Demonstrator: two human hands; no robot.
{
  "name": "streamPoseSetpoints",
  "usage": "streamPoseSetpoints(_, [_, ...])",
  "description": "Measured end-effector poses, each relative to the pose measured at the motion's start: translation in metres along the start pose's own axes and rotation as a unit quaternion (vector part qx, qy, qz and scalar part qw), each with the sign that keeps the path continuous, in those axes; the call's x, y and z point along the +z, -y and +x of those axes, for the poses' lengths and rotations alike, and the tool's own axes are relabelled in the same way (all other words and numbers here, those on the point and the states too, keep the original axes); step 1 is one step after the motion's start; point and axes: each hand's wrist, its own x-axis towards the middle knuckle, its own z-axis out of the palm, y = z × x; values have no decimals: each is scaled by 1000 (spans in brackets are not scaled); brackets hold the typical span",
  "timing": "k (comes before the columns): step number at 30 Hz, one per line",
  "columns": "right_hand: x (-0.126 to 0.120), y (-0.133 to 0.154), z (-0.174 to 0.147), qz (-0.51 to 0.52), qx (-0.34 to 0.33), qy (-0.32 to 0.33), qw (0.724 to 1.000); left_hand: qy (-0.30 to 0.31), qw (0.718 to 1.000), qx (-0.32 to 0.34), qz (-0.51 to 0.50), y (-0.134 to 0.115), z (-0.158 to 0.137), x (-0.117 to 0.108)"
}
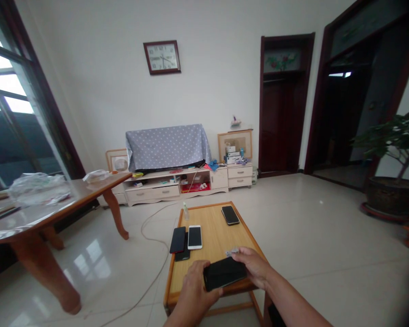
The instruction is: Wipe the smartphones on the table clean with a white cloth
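Note:
A black smartphone (pixel 225 273) is held sideways above the near end of a small wooden table (pixel 211 227). My left hand (pixel 197 288) grips its left end, with the thumb along the lower edge. At the right end is my right hand (pixel 254 268), closed around the phone and a crumpled whitish cloth or wipe (pixel 231 252), whose exact kind I cannot make out. Farther up the table lie a white phone (pixel 195 237), a dark phone with a red edge (pixel 177 240) resting partly over another dark phone (pixel 183 255), and a black phone (pixel 230 215). A small clear spray bottle (pixel 186 211) stands at the far left corner.
A larger wooden table (pixel 78 193) with plastic bags (pixel 37 187) is at the left. A cable (pixel 157 238) runs over the tiled floor. Against the wall stands a low white cabinet (pixel 153 194) with a cloth-covered object (pixel 167 147). A potted plant (pixel 388 195) is at the right.

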Motion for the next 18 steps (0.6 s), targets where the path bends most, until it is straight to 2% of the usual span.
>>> streamPoseSetpoints(4, [-17,-17,28,-43,21,-11,999,95,989,-47,100,19,17,22])
streamPoseSetpoints(6, [-24,-24,43,-68,17,-18,997,123,981,-50,144,24,26,32])
streamPoseSetpoints(9, [-32,-33,67,-84,-19,-50,995,119,974,-53,183,25,41,43])
streamPoseSetpoints(12, [-41,-41,89,-85,-49,-116,988,109,970,-67,207,25,57,51])
streamPoseSetpoints(18, [-63,-53,117,-116,-44,-212,969,70,969,-85,220,37,84,71])
